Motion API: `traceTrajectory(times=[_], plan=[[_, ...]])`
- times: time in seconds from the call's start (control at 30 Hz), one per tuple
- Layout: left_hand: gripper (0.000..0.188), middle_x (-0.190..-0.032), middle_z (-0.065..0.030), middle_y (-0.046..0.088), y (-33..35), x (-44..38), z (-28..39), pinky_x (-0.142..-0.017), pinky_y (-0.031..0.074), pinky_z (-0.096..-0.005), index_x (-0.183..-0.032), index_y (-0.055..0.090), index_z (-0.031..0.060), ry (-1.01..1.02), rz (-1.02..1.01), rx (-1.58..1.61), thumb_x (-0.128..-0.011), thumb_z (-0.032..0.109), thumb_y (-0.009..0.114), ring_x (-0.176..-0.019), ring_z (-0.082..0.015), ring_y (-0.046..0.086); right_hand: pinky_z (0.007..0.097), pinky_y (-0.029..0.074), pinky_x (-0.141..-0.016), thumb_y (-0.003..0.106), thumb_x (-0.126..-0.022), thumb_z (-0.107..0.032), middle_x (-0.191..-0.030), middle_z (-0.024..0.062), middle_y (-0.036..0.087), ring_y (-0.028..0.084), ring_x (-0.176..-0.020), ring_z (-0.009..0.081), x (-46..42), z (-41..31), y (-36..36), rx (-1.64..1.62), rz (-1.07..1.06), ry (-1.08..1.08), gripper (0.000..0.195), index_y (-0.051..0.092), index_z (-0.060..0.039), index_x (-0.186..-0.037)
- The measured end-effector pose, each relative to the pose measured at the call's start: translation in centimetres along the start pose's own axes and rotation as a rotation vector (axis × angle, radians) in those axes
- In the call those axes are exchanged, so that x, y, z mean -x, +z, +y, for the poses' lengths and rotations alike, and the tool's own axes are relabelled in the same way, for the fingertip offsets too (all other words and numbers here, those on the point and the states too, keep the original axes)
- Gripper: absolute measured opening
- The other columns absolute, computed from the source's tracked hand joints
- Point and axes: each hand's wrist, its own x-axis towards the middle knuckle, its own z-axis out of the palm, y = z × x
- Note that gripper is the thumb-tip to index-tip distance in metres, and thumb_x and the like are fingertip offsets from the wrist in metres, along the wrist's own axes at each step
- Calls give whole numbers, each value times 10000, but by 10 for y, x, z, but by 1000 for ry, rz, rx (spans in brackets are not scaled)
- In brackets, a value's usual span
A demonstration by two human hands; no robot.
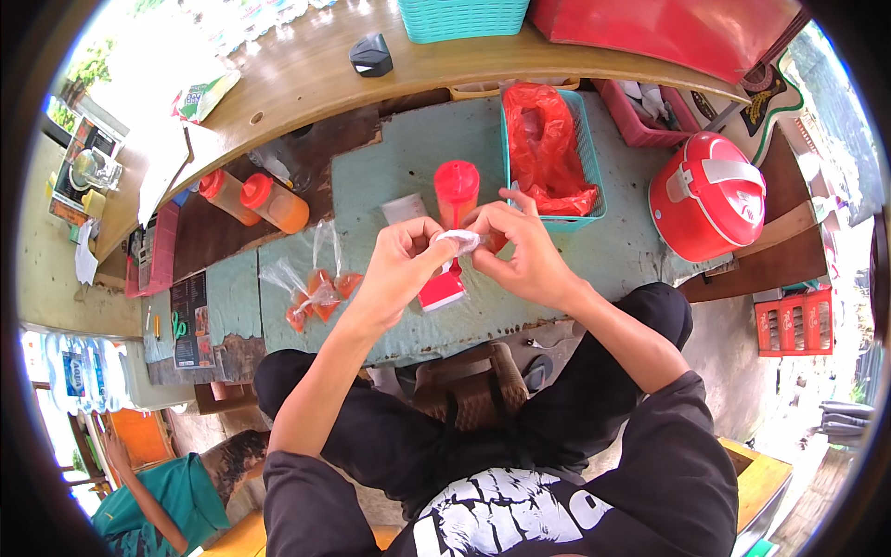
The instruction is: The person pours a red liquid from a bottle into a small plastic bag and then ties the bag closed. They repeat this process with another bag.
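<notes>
Both my hands meet over the table, pinching the twisted neck of a small clear plastic bag (459, 240). My left hand (404, 261) grips its whitish, bunched part between thumb and fingers. On the other side, my right hand (522, 247) pinches the same bag, where some red-orange filling shows near the fingers. Just beyond them stands a squeeze bottle (456, 182) with a red cap and orange-red sauce. Below my fingers lies a red and white box (442, 291). Several tied plastic bags of orange-red sauce (320, 296) rest left of my left hand. A packet of clear plastic (404, 208) lies behind it.
A turquoise basket (590, 150) holds red plastic bags. At right stands a red rice cooker (706, 198). Two sauce bottles (275, 202) lie tilted at left, beyond scissors (179, 324) on a printed sheet. A wooden shelf (299, 90) curves across the back. Another person (160, 501) is at lower left.
</notes>
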Motion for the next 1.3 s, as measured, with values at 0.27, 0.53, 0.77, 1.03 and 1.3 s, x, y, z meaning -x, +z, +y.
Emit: traceTrajectory(times=[0.27,0.53,0.77,1.03,1.3], plan=[[213,-973,-25,681,-5,3,-6,-728,455,-242,-1040,621,49,-93,0,89,-904,167,734,-847,-85,599,493,197,-1162,668,-876,-97,-791,-27,642,628,-775,111,3,0,-2,-187,-89,112,135,622,-103,-1003],[207,-899,15,629,1,5,4,-632,392,-207,-1080,622,32,-158,-69,210,-928,153,692,-724,-41,493,498,174,-1161,698,-830,-63,-767,-44,625,624,-720,101,4,4,5,10,20,63,152,638,-106,-963],[157,-827,28,588,-13,7,9,-584,376,-197,-1066,624,-1,-223,-152,423,-931,80,622,-653,-32,450,522,204,-1145,687,-819,-72,-732,-9,629,639,-777,161,-1,-17,7,137,111,-10,138,644,-111,-945],[95,-770,41,536,-14,6,21,-581,357,-198,-984,606,-10,-177,-92,408,-906,34,576,-627,-24,422,523,199,-1140,725,-801,-42,-749,-36,635,639,-733,118,-6,-17,6,286,213,-173,149,669,-123,-913],[76,-801,33,570,-12,10,28,-613,363,-204,-958,620,-10,-35,40,243,-886,11,611,-658,-30,447,553,206,-1136,722,-816,-99,-699,-25,594,630,-824,146,-8,-17,5,270,181,-180,116,649,-124,-903]])
